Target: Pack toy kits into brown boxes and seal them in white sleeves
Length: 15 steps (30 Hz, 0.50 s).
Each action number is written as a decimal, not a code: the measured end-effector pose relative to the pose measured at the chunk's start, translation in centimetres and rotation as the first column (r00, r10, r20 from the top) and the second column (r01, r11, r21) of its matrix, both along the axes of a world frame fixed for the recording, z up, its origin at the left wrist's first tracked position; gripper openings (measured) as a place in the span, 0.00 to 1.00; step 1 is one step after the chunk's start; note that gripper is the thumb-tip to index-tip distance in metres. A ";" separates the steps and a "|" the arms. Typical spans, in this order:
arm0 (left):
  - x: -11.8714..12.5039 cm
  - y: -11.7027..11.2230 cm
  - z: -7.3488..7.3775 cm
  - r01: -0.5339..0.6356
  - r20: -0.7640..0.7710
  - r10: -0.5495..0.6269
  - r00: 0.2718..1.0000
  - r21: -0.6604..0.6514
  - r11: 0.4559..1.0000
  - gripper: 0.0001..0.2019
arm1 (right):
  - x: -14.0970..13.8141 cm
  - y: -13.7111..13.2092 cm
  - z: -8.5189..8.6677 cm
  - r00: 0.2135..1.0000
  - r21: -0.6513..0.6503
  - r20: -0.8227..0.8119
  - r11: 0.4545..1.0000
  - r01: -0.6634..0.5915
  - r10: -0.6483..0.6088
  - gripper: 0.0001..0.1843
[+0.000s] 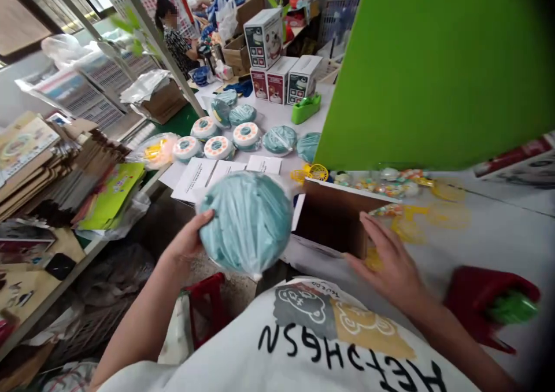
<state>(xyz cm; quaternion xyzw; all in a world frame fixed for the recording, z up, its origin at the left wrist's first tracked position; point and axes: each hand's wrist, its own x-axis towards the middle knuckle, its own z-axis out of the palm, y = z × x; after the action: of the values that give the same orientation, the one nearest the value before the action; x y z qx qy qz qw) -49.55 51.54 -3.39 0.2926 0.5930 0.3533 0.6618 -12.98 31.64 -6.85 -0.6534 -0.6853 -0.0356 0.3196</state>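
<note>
The left hand (pixel 188 241) holds a round blue-green pack (pixel 247 224) up in the air, just off the near edge of the table (pixel 277 120). The pack is wrapped in clear plastic. The left grip is closed, with the fingers curled around the edge of the pack. What is inside looks like soft folded cloth, but the view is too blurry to be sure.

The right hand (pixel 385 265) is open, with its fingers spread, and it holds nothing. Its fingertips (pixel 363 221) touch the side of an open cardboard box (pixel 329 218).

Past the pack, white papers (pixel 195 181) lie on the table. Behind them are more round packs (pixel 280 139) and round white and orange discs (pixel 217 147). Farther back stand white boxes (pixel 264 38) and a green tape holder (pixel 306 108). A big green board (pixel 433 74) covers the upper right. In the upper left, a person (pixel 171 33) stands at another table. Flat cardboard stacks (pixel 52 166) sit at the left.
</note>
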 end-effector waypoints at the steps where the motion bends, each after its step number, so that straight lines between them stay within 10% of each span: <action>1: 1.8 -1.5 -0.1 0.083 0.046 -0.078 0.996 -0.113 0.990 0.14 | -0.3 0.0 0.8 0.995 0.025 0.041 0.996 -0.087 0.086 0.40; 4: 6.5 -5.0 -0.2 0.317 0.240 -0.250 0.938 -0.303 0.899 0.16 | -1.0 0.1 2.3 0.942 0.095 0.154 0.944 -0.316 0.299 0.45; 10: 11.2 -6.7 -1.1 0.613 0.375 -0.514 0.771 -0.218 0.759 0.31 | -0.9 0.6 2.3 0.852 0.229 0.287 0.832 -0.505 0.438 0.38; 13: 12.4 -5.3 -2.4 0.708 0.190 -0.686 0.703 -0.093 0.700 0.41 | 0.4 1.3 1.6 0.892 0.275 0.239 0.855 -0.440 0.383 0.42; 15: 13.5 -3.9 -3.9 0.659 -0.138 -0.650 0.748 0.037 0.751 0.39 | 1.5 1.8 1.1 0.945 0.247 0.120 0.913 -0.326 0.305 0.47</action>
<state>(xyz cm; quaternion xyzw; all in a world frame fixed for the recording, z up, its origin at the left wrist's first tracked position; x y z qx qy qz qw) -36.00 47.69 -7.28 0.5293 0.4749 0.1058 0.6950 -11.45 33.39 -5.76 -0.4839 -0.7830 -0.1003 0.3778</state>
